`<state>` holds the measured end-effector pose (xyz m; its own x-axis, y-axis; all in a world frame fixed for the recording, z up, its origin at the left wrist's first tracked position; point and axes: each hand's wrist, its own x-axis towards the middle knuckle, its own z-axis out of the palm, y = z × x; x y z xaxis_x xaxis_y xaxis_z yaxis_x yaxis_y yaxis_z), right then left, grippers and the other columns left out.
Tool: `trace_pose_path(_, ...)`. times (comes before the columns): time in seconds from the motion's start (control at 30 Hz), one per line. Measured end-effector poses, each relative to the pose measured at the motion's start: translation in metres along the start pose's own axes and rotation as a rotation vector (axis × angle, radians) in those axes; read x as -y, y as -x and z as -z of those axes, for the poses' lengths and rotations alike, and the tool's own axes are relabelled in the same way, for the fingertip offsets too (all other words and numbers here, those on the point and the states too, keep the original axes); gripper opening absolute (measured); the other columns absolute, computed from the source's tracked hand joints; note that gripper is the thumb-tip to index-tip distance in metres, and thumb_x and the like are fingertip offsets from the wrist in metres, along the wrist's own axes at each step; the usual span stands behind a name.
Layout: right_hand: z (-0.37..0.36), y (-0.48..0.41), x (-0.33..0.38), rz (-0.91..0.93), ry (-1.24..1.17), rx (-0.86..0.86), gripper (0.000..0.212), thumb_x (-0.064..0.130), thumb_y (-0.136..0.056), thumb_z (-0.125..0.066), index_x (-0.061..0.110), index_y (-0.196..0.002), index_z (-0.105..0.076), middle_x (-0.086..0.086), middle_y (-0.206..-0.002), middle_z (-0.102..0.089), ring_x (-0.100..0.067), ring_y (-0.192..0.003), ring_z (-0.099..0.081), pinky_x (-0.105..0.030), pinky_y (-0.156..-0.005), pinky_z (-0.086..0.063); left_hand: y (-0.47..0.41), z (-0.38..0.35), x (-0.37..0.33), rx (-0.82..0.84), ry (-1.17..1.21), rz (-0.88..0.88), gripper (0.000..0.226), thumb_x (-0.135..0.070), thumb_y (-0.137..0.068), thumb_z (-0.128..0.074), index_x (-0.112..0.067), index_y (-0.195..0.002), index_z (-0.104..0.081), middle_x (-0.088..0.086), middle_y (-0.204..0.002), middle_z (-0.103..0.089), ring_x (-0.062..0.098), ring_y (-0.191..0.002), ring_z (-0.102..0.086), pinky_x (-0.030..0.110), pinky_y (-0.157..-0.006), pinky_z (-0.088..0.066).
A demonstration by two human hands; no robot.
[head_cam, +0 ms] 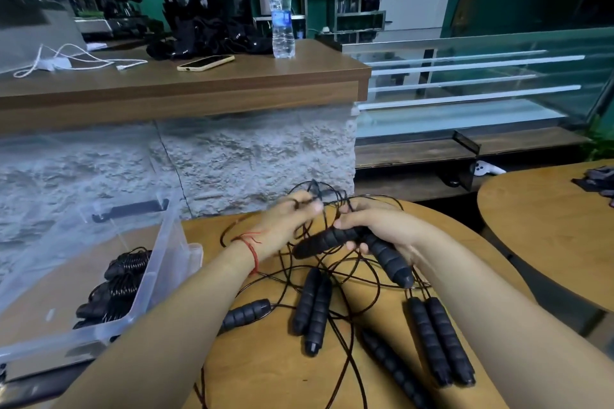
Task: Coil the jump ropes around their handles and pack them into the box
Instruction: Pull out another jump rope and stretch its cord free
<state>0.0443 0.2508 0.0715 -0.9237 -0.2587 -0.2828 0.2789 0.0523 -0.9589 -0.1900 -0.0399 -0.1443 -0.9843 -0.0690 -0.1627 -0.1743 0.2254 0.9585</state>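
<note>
Holding two ribbed handles (332,239) near the table's (265,375) far edge: right grip (382,229), fingers curled round them. Left grip (282,222) pinches the thin cord (315,186). Cord likely light, limp, tangle-prone; handles firm, best hold. Box (159,259) beside left edge.

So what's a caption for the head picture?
Right hand grips two jump rope handles; left hand pinches the black cord.
</note>
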Motion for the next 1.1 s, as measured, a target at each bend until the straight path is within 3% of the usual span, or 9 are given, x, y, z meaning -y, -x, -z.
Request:
trace_pose_path(0.07,0.008,0.004,0.002,0.033,0.023,-0.133,0.044,0.002,-0.087,-0.078,0.009,-0.125,-0.058,-0.013,-0.090,-0.075,-0.022,-0.059,-0.062,-0.023,-0.041,-0.044,0.146,-0.020,-0.134,-0.086,0.103,-0.043,0.041,-0.057,-0.103,-0.054,-0.022,-0.097,-0.074,-0.005,-0.088,-0.073,0.015,-0.078,-0.069,0.034,-0.082,-0.054)
trace_pose_path(0.17,0.022,0.014,0.008,0.217,0.070,-0.315,0.052,0.001,-0.088,-0.077,0.018,-0.133,-0.057,-0.010,-0.096,-0.074,-0.018,-0.060,-0.063,-0.025,-0.046,-0.047,0.164,-0.007,-0.160,-0.203,0.527,0.033,0.035,-0.031,-0.112,-0.045,-0.016,-0.086,-0.061,0.002,-0.072,-0.057,0.011,-0.048,-0.053,0.028,-0.052,-0.044)
trace_pose_path(0.4,0.036,0.024,0.011,0.593,-0.091,-0.451,0.054,0.001,-0.096,-0.071,0.029,-0.139,-0.054,0.001,-0.102,-0.063,-0.021,-0.072,-0.066,-0.036,-0.059,-0.050,0.146,-0.009,-0.239,0.245,0.512,-0.028,0.018,-0.010,-0.111,-0.049,-0.002,-0.122,-0.060,0.011,-0.122,-0.068,0.021,-0.116,-0.068,0.037,-0.098,-0.055)
trace_pose_path(0.53,0.028,0.022,-0.002,0.575,-0.183,-0.414,0.052,-0.002,-0.095,-0.070,0.028,-0.135,-0.055,0.000,-0.101,-0.064,-0.023,-0.071,-0.065,-0.033,-0.057,-0.050,0.149,0.003,-0.233,0.173,-0.381,0.067,0.039,-0.016,-0.110,-0.052,0.004,-0.144,-0.054,0.011,-0.106,-0.062,0.027,-0.092,-0.069,0.030,-0.071,-0.060)
trace_pose_path(0.6,0.023,0.017,-0.008,0.541,-0.202,-0.392,0.052,-0.001,-0.095,-0.071,0.028,-0.135,-0.056,0.000,-0.102,-0.064,-0.024,-0.071,-0.065,-0.032,-0.057,-0.051,0.159,0.001,-0.226,0.133,-0.845,-0.063,0.028,-0.013,-0.105,-0.056,0.003,-0.124,-0.070,0.014,-0.108,-0.071,0.033,-0.106,-0.071,0.038,-0.086,-0.059)
trace_pose_path(0.7,0.012,0.010,-0.016,0.509,-0.232,-0.355,0.051,0.002,-0.094,-0.072,0.029,-0.135,-0.057,-0.001,-0.102,-0.065,-0.026,-0.072,-0.065,-0.033,-0.057,-0.050,0.174,-0.002,-0.222,0.281,-0.899,-0.042,0.027,-0.001,-0.104,-0.047,0.001,-0.098,-0.074,0.014,-0.096,-0.077,0.030,-0.090,-0.075,0.044,-0.097,-0.060)
trace_pose_path(0.83,-0.002,0.005,-0.015,0.482,-0.292,-0.341,0.050,0.004,-0.092,-0.073,0.028,-0.133,-0.059,-0.002,-0.105,-0.068,-0.026,-0.074,-0.066,-0.036,-0.061,-0.050,0.202,0.004,-0.225,0.258,-1.013,0.006,0.022,-0.013,-0.104,-0.050,-0.006,-0.098,-0.070,0.012,-0.102,-0.079,0.032,-0.097,-0.077,0.043,-0.089,-0.063)
trace_pose_path(1.0,-0.016,0.004,-0.006,0.489,-0.329,-0.360,0.052,0.005,-0.092,-0.073,0.029,-0.135,-0.056,-0.001,-0.103,-0.069,-0.024,-0.082,-0.063,-0.035,-0.061,-0.054,0.250,0.001,-0.234,-0.254,-0.915,-0.502,0.024,-0.026,-0.108,-0.046,-0.014,-0.098,-0.063,0.009,-0.094,-0.069,0.030,-0.089,-0.066,0.042,-0.078,-0.057)
trace_pose_path(1.1,-0.026,0.008,-0.007,0.514,-0.219,-0.376,0.054,0.014,-0.091,-0.077,0.035,-0.135,-0.054,-0.001,-0.107,-0.069,-0.019,-0.089,-0.068,-0.035,-0.077,-0.054,0.280,-0.014,-0.241,0.077,-0.481,-0.115,0.065,-0.061,-0.109,-0.032,-0.006,-0.106,-0.067,0.014,-0.093,-0.078,0.031,-0.080,-0.076,0.038,-0.066,-0.062)
